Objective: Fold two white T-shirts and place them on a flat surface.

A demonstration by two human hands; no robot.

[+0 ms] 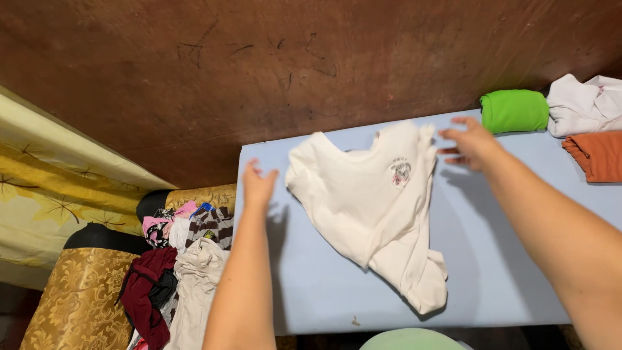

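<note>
The left hand [258, 185] reaches in from the lower middle of the frame with fingers spread and loose, gripping nothing, hovering just beside the left edge of a cream white shirt [372, 207]. The right hand [470, 144] stretches in from the lower right, fingers likewise extended and holding nothing, just beside the shirt's upper right corner; whether its fingertips brush the cloth cannot be told. The shirt lies crumpled in the middle of the frame on a pale blue table surface [492, 259], with a small round printed emblem near its upper right and its lower part bunched toward the bottom centre. Toward the upper right of the frame, past the right hand, sits a rolled bright green garment [514, 111], and next to it a heap of white cloth [583, 104], with a folded orange garment [597, 155] just below that heap. At the lower left of the frame, a pile of mixed clothes [178, 266] in dark red, pink, striped and off-white fabric lies on a sofa with gold patterned upholstery [78, 291]. A dark brown wall [259, 65] fills the top of the frame.
</note>
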